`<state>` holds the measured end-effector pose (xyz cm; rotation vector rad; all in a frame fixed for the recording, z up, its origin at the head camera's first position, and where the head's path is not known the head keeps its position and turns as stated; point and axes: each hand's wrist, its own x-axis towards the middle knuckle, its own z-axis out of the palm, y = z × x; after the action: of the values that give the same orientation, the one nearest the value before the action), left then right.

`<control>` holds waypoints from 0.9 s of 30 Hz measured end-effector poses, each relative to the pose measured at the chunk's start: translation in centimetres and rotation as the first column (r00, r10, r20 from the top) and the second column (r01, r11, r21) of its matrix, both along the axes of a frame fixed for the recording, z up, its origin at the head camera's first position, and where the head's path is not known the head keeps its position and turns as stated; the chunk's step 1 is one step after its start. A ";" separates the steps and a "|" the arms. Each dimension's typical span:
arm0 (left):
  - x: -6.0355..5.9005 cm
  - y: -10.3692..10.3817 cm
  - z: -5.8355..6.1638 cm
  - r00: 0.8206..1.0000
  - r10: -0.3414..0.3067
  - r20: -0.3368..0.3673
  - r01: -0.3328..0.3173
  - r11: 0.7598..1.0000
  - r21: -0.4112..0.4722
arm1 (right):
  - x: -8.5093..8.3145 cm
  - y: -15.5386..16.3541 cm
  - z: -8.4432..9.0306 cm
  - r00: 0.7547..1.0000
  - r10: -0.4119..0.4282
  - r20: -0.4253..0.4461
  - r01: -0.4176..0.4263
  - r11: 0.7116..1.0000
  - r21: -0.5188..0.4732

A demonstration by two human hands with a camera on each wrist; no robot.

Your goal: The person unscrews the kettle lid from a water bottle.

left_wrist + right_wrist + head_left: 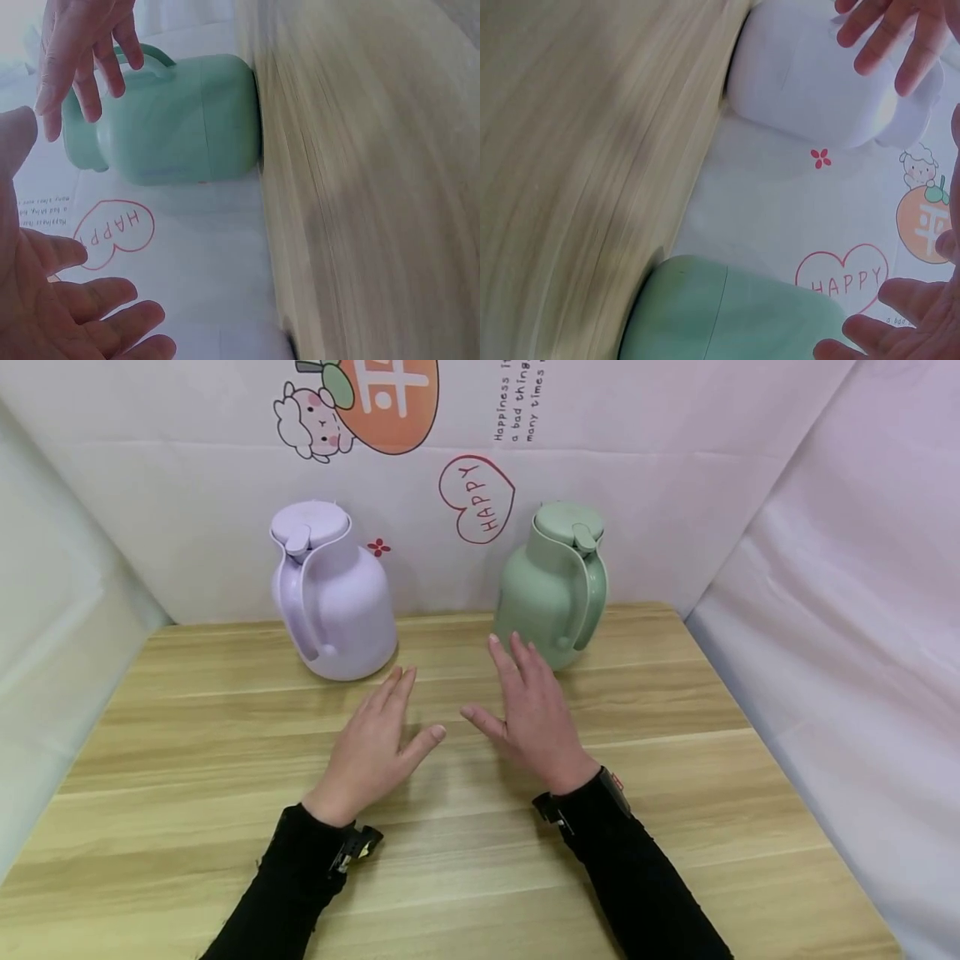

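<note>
A lilac thermos jug [348, 602] stands upright at the back left of the table, its lid on and its handle toward the front left. To its right stands a sage-green thermos jug [536, 593], also lidded, with its handle at the front right. My left hand [371, 752] is held over the table in front of the lilac jug, fingers straight and thumb spread. My right hand [536, 718] is held likewise before the green jug, its fingertips overlapping the jug's base in the head view. Neither hand holds anything. Both palms show in the wrist views.
The wood-grain table [465, 877] reaches back to a white printed cloth [645, 477] with a red heart and cartoon figures. Pale cloth also hangs along the left and right sides. Black sleeves [637, 877] with wrist cameras cover both arms.
</note>
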<state>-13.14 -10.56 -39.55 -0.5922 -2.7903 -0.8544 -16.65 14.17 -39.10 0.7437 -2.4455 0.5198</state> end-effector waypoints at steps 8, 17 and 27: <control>0.2 -0.3 0.4 0.998 -0.040 0.053 0.030 0.984 0.177 | -0.3 0.4 1.0 0.999 -0.008 0.043 0.011 0.998 -0.067; -0.9 0.4 1.5 0.998 -0.059 0.038 0.043 0.946 0.323 | -0.6 1.5 2.0 1.000 -0.023 -0.017 0.018 0.974 -0.225; -2.5 1.9 3.3 0.998 -0.039 0.045 0.009 0.844 0.537 | -1.3 2.7 4.4 0.978 -0.108 -0.179 0.022 0.905 -0.426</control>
<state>-15.66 -8.63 -36.26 -0.5046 -2.4058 -1.5961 -17.96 16.91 -34.71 0.5007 -2.0618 0.8697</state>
